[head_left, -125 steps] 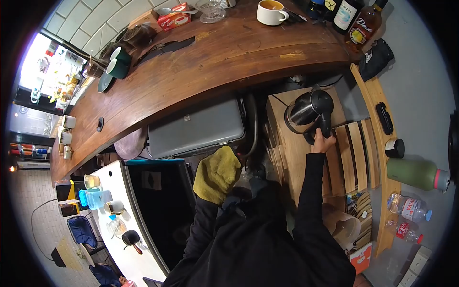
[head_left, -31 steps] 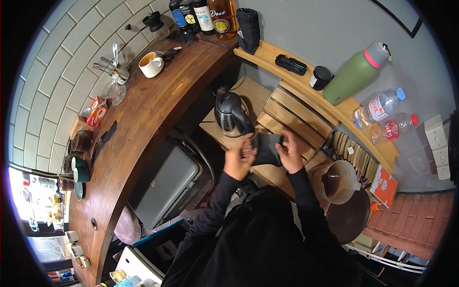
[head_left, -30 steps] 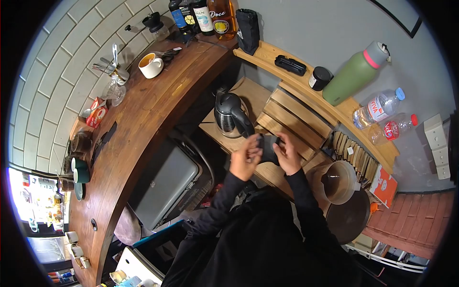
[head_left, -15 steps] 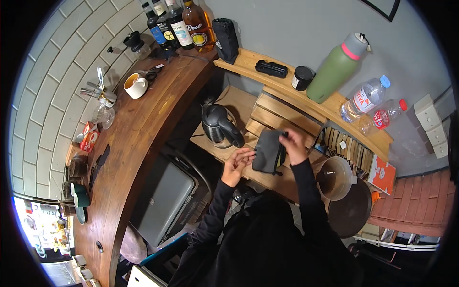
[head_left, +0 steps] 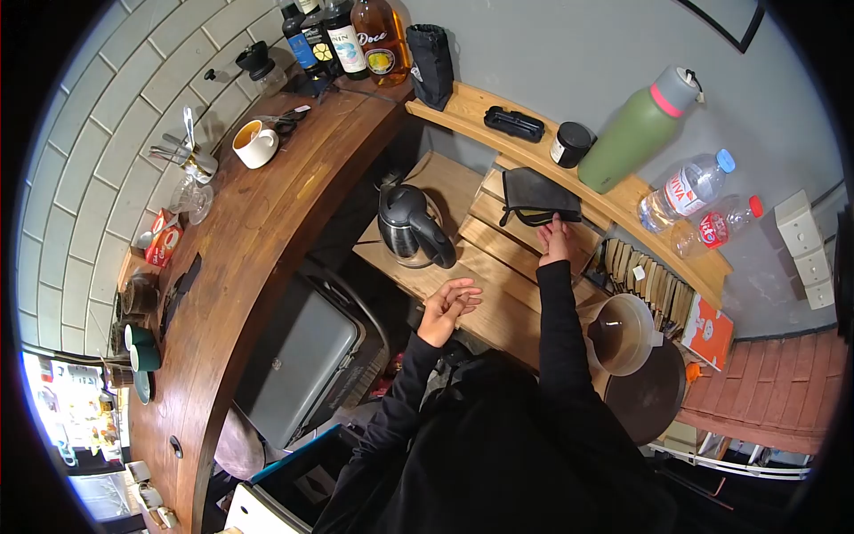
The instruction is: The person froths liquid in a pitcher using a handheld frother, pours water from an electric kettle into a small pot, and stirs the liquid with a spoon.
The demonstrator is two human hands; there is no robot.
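Observation:
A dark grey zippered pouch (head_left: pixel 541 190) is at the back of the slatted wooden surface (head_left: pixel 494 280), against the shelf. My right hand (head_left: pixel 554 240) reaches forward with its fingers on the pouch's lower edge and appears to grip it there. My left hand (head_left: pixel 450 310) hovers above the near edge of the slats, palm partly up, fingers loosely curled and apart, holding nothing. Beyond it and to the left stands a black and steel electric kettle (head_left: pixel 414 222) on the same wooden surface.
A wooden shelf (head_left: pixel 614 209) along the wall carries a green bottle (head_left: pixel 636 133), plastic bottles and a black jar (head_left: pixel 570 144). At right are a clear plastic tub (head_left: pixel 627 334) and a row of books (head_left: pixel 654 283). The dark wooden counter (head_left: pixel 258 231) curves along the left, holding a cup (head_left: pixel 255 145).
My right hand has carried the pouch away from me to the back of the slats, turning it on its side. My left hand has come apart from the pouch and stays low.

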